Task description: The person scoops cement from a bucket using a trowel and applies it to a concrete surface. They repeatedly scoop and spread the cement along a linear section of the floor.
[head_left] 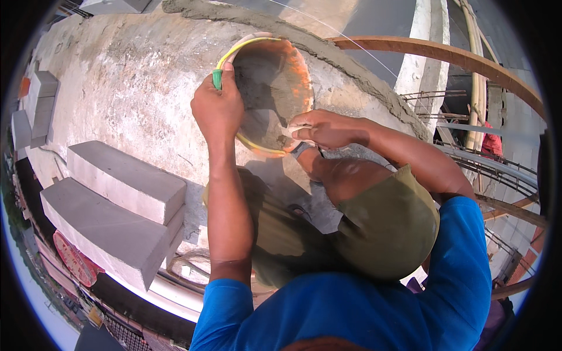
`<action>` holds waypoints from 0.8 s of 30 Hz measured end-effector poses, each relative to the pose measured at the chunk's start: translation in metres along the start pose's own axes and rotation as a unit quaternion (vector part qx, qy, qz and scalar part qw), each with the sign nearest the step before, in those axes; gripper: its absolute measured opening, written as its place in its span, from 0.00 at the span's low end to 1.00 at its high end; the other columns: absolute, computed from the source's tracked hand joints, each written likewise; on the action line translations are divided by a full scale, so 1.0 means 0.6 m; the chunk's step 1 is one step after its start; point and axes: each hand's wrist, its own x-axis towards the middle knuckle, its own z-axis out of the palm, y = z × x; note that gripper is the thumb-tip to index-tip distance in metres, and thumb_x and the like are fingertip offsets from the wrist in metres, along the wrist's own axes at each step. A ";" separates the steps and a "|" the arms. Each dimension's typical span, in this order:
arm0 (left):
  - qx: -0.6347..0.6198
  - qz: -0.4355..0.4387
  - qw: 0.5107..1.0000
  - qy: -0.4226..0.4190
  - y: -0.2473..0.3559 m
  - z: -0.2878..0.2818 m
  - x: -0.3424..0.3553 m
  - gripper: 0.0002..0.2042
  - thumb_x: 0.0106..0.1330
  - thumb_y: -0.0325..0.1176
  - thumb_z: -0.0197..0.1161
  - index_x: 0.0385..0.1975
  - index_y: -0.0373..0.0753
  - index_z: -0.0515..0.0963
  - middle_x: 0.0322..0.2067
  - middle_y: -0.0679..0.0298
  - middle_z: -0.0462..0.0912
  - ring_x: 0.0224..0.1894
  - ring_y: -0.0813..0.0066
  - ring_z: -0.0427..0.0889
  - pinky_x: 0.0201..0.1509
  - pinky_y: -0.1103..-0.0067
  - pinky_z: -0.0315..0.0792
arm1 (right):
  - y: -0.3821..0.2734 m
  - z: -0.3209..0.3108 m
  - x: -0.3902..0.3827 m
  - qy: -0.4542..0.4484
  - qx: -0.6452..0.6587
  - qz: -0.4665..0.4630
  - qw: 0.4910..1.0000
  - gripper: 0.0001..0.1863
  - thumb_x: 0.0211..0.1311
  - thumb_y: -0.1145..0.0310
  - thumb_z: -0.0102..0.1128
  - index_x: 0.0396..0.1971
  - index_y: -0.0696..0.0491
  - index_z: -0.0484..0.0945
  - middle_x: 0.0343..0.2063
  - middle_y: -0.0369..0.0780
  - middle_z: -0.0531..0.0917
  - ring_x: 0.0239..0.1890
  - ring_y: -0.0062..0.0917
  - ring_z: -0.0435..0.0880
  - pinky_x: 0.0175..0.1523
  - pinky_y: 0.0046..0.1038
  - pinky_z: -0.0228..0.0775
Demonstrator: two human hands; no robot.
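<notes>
A round bucket [300, 70] with a yellow edge, orange stains and grey residue inside sits on the mortar-stained concrete in front of me, its lower edge by my foot. My left hand [215, 102] is closed on the bucket's rim beside a green grip [217, 79]. At the bucket's lower right, my right hand [325, 130] is closed on something pale that I cannot make out, partly hidden by its fingers. My bent knee [386, 222] is just below that hand.
Grey blocks [117, 210] are stacked at the lower left beside the ledge edge, with more blocks [44, 99] farther left. A wet mortar strip [374, 82] and taut string run behind the bucket. Timber [439, 50], poles, steel rods [497, 169] and red cloth [492, 143] lie rightward.
</notes>
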 end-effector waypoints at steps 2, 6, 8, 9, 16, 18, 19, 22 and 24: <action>0.016 0.003 1.000 -0.020 0.009 0.007 0.011 0.28 0.78 0.54 0.60 0.33 0.29 0.85 0.25 0.44 0.85 0.31 0.42 0.84 0.41 0.57 0.76 | 0.081 0.013 0.003 0.078 0.068 -0.082 0.991 0.33 0.81 0.51 0.56 0.74 0.58 0.70 0.59 0.51 0.85 0.57 0.35 0.86 0.60 0.40 0.75; 0.000 0.012 1.000 -0.010 -0.014 -0.004 0.029 0.28 0.80 0.54 0.60 0.36 0.26 0.85 0.24 0.52 0.85 0.29 0.62 0.82 0.41 0.64 0.75 | 0.101 0.000 -0.094 0.111 0.251 -0.031 0.961 0.35 0.81 0.48 0.56 0.74 0.59 0.70 0.66 0.52 0.80 0.63 0.36 0.81 0.68 0.37 0.70; -0.061 0.038 0.997 0.001 -0.041 -0.031 0.030 0.28 0.82 0.51 0.60 0.46 0.24 0.86 0.31 0.56 0.89 0.34 0.72 0.82 0.43 0.71 0.76 | 0.117 0.021 -0.147 0.217 0.322 -0.002 0.921 0.35 0.81 0.47 0.56 0.74 0.58 0.70 0.66 0.53 0.79 0.66 0.35 0.79 0.70 0.36 0.69; -0.134 0.032 0.990 -0.032 -0.067 -0.026 0.035 0.28 0.82 0.52 0.60 0.53 0.24 0.86 0.39 0.54 0.91 0.39 0.72 0.84 0.48 0.72 0.78 | 0.218 0.022 -0.142 0.258 0.187 -0.055 0.946 0.36 0.81 0.46 0.56 0.74 0.57 0.69 0.66 0.53 0.80 0.67 0.36 0.79 0.72 0.36 0.67; -0.080 -0.200 0.975 -0.059 -0.272 -0.122 0.114 0.38 0.82 0.63 0.51 0.73 0.32 0.73 0.66 0.45 0.78 0.61 0.51 0.82 0.55 0.60 0.83 | 0.475 0.096 -0.165 0.471 0.518 0.057 0.712 0.28 0.80 0.51 0.55 0.66 0.57 0.70 0.37 0.46 0.82 0.26 0.28 0.83 0.29 0.34 0.76; -0.101 -0.125 0.986 -0.052 -0.325 -0.129 0.096 0.40 0.81 0.67 0.48 0.76 0.37 0.70 0.71 0.51 0.74 0.65 0.47 0.79 0.59 0.57 0.81 | 0.526 0.083 -0.157 0.540 0.581 0.041 0.608 0.22 0.79 0.52 0.55 0.59 0.54 0.71 0.31 0.42 0.80 0.21 0.27 0.79 0.23 0.33 0.73; -0.101 -0.129 0.985 -0.049 -0.331 -0.141 0.113 0.39 0.81 0.66 0.48 0.76 0.38 0.70 0.72 0.52 0.74 0.65 0.47 0.79 0.60 0.58 0.81 | 0.542 0.062 -0.150 0.552 0.615 0.011 0.562 0.19 0.79 0.53 0.55 0.55 0.52 0.71 0.30 0.41 0.79 0.20 0.27 0.79 0.23 0.33 0.72; -0.062 -0.137 0.987 -0.052 -0.339 -0.139 0.125 0.38 0.81 0.66 0.49 0.76 0.40 0.71 0.71 0.52 0.75 0.67 0.49 0.78 0.63 0.60 0.79 | 0.598 0.012 -0.158 0.599 0.680 -0.051 0.420 0.14 0.79 0.54 0.55 0.50 0.48 0.70 0.28 0.39 0.78 0.19 0.27 0.77 0.22 0.33 0.71; -0.031 -0.127 0.990 -0.046 -0.333 -0.134 0.127 0.38 0.81 0.65 0.50 0.76 0.40 0.71 0.71 0.51 0.75 0.67 0.50 0.78 0.64 0.61 0.79 | 0.624 -0.036 -0.161 0.625 0.699 -0.089 0.337 0.12 0.79 0.54 0.54 0.48 0.46 0.70 0.28 0.38 0.77 0.19 0.26 0.76 0.23 0.33 0.70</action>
